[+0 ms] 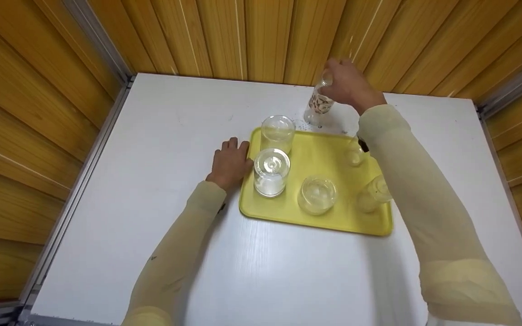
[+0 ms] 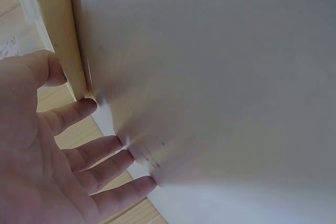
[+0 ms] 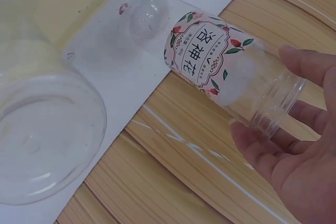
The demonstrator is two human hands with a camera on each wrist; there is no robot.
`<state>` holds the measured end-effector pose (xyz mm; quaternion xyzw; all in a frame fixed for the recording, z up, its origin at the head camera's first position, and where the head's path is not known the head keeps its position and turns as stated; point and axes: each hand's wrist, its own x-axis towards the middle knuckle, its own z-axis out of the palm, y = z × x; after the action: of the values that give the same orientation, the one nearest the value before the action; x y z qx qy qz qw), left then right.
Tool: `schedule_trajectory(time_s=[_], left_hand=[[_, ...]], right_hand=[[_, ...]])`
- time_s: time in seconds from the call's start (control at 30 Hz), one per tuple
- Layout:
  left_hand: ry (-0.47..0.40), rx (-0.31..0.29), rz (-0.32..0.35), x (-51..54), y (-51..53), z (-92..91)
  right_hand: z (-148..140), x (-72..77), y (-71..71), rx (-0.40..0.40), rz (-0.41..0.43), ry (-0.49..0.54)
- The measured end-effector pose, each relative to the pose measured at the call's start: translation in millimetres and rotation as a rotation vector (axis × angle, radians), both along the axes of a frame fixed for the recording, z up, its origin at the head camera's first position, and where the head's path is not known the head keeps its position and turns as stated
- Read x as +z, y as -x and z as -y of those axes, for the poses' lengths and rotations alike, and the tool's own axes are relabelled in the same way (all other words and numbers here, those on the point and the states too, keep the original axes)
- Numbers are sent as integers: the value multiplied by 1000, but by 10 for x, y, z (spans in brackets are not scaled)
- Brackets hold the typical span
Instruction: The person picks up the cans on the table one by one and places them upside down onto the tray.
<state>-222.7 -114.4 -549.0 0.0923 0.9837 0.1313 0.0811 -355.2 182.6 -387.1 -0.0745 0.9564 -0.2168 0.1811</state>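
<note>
At the table's far side, my right hand point(image 1: 349, 86) grips a clear jar point(image 1: 320, 103) by its ridged mouth end. In the right wrist view, the jar point(image 3: 210, 61) carries a pink floral label with Chinese characters, and thumb and fingers curl round its rim. Its base is at the table near the tray's back edge. My left hand point(image 1: 230, 164) rests at the left edge of a yellow tray point(image 1: 320, 158), fingers extended and thumb by the rim. In the left wrist view, the fingertips point(image 2: 139, 184) touch the white table.
Two clear cylindrical containers, one behind point(image 1: 278, 129) and one in front point(image 1: 272, 174), stand on the tray's left side. A round clear container point(image 1: 317, 195) sits front middle. Clear glassware point(image 1: 379, 190) and a small clear vessel point(image 1: 355, 157) are at right. Wood-patterned walls point(image 1: 265, 40) border the table.
</note>
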Motion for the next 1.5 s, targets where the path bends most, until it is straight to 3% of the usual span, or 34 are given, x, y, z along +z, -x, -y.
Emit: schedule_trajectory(time_s=[0.33,0.9,1.1,1.37,1.5], left_hand=[[-13,26,-1,-24,34,47],[-42,38,-19,-47,39,97],[-53,34,-19,-31,33,115],[-118,53,8,-29,-14,121],[-169,67,-10,-22,-45,136]], right_hand=[[-90,70,-143,-18,-109,101],[-301,243,-753,-59,-337,342],[-374,215,-926,-85,-393,420],[-458,135,-1159,-159,-414,559],[-500,75,-1276,-193,-437,622]])
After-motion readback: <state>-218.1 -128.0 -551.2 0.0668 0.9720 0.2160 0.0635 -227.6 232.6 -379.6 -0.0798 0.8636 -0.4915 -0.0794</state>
